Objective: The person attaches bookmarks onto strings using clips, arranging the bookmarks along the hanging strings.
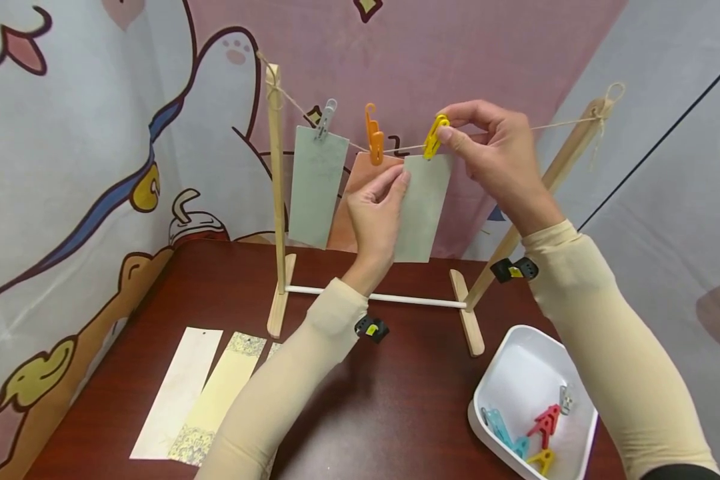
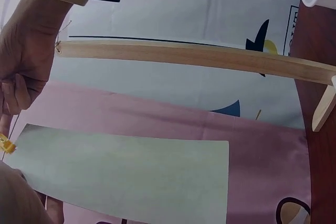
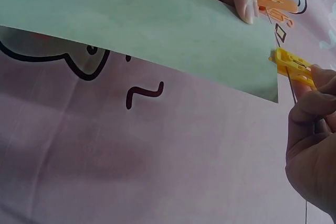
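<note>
My right hand pinches a yellow clothespin at the string, right over the top edge of a pale green card. In the right wrist view the clothespin's tip meets that card's end. My left hand pinches the same card near its upper left corner, between thumb and fingers. Left of it, an orange card hangs from an orange clothespin, partly hidden by my left hand. Farther left, a grey clothespin holds another pale green card.
Two wooden posts carry the string, joined low by a white rod. At the right front stands a white bin with several clothespins. A white card and patterned yellow cards lie at the left, partly under my left sleeve.
</note>
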The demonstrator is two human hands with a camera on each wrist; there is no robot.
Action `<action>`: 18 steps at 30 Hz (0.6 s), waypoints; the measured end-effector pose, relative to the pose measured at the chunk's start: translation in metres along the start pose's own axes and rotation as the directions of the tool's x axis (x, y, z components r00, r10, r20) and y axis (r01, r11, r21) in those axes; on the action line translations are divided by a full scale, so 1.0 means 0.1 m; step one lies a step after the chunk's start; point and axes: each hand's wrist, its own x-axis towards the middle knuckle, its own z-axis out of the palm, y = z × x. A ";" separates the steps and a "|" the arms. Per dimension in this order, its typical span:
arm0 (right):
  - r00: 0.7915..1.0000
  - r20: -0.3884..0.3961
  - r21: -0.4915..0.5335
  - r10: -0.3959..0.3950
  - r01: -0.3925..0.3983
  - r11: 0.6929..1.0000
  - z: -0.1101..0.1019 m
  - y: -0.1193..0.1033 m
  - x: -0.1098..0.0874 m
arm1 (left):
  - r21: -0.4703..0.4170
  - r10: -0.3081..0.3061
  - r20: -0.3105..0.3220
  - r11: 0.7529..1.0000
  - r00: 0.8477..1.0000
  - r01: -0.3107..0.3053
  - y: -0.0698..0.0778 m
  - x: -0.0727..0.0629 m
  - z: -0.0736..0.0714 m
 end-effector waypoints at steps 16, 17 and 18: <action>0.998 0.046 -0.105 0.036 -0.031 0.994 0.05 0.00 0.00 | -0.015 0.016 -0.006 1.000 1.000 -0.016 0.04 0.00 -0.02; 0.998 0.048 -0.110 0.036 -0.030 0.993 0.05 0.00 0.00 | -0.014 0.017 -0.005 1.000 1.000 -0.017 0.04 0.00 -0.02; 0.998 0.049 -0.114 0.034 -0.028 0.993 0.05 0.00 -0.01 | -0.016 0.020 -0.005 1.000 1.000 -0.020 0.03 0.00 -0.02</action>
